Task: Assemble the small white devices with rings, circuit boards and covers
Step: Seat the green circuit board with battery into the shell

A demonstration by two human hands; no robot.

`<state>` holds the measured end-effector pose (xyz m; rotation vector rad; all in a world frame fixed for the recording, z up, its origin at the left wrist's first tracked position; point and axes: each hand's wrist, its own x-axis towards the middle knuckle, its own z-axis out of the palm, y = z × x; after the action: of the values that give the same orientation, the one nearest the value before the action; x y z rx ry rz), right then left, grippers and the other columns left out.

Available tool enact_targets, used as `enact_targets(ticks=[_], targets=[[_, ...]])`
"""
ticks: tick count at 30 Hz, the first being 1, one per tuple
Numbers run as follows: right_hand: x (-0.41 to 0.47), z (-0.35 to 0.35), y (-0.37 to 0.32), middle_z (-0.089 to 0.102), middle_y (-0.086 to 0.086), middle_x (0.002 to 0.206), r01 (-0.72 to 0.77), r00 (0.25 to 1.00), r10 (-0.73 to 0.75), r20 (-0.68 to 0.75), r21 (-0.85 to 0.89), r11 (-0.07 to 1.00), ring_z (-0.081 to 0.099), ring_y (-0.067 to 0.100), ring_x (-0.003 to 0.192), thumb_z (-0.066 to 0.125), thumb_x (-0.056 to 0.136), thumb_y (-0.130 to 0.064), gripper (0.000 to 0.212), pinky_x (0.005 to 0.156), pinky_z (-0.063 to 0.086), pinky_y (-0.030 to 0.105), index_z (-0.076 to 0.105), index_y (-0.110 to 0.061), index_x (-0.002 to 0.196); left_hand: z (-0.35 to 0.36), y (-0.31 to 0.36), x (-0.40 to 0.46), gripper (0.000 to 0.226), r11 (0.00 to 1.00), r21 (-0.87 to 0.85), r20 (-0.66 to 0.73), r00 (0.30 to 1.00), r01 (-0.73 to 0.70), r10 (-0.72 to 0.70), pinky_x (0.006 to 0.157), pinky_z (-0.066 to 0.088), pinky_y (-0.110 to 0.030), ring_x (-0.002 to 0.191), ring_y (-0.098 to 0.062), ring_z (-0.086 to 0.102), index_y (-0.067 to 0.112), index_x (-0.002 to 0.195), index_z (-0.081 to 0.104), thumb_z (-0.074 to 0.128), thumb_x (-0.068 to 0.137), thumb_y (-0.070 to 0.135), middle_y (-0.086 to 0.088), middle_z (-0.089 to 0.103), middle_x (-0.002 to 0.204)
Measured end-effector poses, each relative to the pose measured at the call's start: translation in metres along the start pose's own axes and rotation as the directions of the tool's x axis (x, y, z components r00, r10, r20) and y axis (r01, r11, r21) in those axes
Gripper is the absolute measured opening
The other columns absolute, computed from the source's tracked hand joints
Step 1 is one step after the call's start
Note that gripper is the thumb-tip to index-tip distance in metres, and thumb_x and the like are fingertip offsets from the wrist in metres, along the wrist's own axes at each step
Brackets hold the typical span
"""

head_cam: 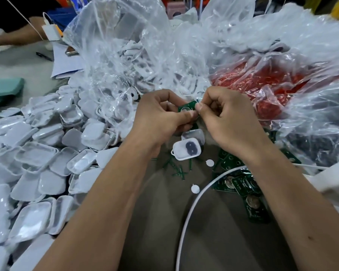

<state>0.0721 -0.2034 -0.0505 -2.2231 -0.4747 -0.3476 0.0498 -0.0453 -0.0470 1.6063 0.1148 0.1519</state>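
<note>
A green circuit board sits just above the centre of the view, held up off the table between both hands. The left hand pinches its near edge with thumb against curled fingers, and the right hand pinches the edge at the board's 3 o'clock side with thumb and forefinger. That two-sided grip looks meant to snap the board free of its strip or to steady it before fitting; which of the two I cannot tell.

Directly at 6 o'clock from the board, an open white case lies on the table with a dark insert showing inside, probably placed close so the board can drop straight in. A clear cover rests touching its far edge. Thin green offcuts lie scattered just below the case.

At 4 o'clock a heap of loose boards with coin cells lies under the right forearm, crossed by a white cable. At 9 o'clock spreads a large pile of white covers. At 12 o'clock an open clear bag holds more white shells, and at 2 o'clock another bag holds red parts, likely the rings.
</note>
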Motion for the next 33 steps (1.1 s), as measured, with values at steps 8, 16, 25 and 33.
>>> enact_targets(ticks=[8,16,25,33], targets=[[-0.003,0.000,-0.006,0.054,0.002,0.059,0.054,0.999,-0.054,0.005,0.040,0.998,0.047,0.015,0.056,0.067,0.099,-0.014,0.025,0.052,0.033,0.014,0.060,-0.010,0.075,-0.003,0.005,-0.004,0.022,1.000,0.006,-0.017,1.000,0.007,-0.007,0.058,0.060,-0.032,0.046,-0.016,0.061,0.001,0.079,0.065,0.085,0.074,-0.007,0.000,0.056,0.050],[-0.004,-0.001,-0.008,0.057,0.008,0.062,0.103,0.995,-0.102,-0.013,0.136,0.985,0.048,0.019,0.053,0.065,0.101,-0.017,0.023,0.051,0.039,0.026,0.062,-0.009,0.080,-0.011,0.011,-0.002,0.024,0.979,-0.186,0.053,0.996,0.086,-0.077,0.053,0.053,-0.020,0.057,-0.018,0.068,0.007,0.075,0.064,0.083,0.072,-0.007,-0.005,0.067,0.062],[-0.004,-0.001,-0.010,0.065,-0.006,0.062,-0.040,0.999,0.043,-0.004,0.292,0.956,0.056,0.005,0.045,0.072,0.097,-0.019,0.019,0.046,0.043,0.014,0.071,-0.017,0.079,-0.027,0.014,0.003,0.024,0.896,-0.428,0.078,0.993,0.117,-0.093,0.054,0.056,-0.018,0.065,-0.019,0.073,0.012,0.074,0.064,0.079,0.059,0.002,-0.011,0.074,0.074],[-0.012,0.010,-0.022,0.075,-0.005,0.073,0.081,0.984,-0.139,0.109,0.419,0.904,0.070,0.010,0.055,0.079,0.092,-0.015,0.003,0.047,0.049,0.013,0.078,-0.016,0.094,-0.047,0.025,0.003,0.011,0.879,-0.476,-0.007,1.000,0.013,-0.019,0.056,0.054,-0.019,0.066,-0.014,0.070,0.013,0.080,0.070,0.077,0.072,0.016,-0.003,0.074,0.079]])
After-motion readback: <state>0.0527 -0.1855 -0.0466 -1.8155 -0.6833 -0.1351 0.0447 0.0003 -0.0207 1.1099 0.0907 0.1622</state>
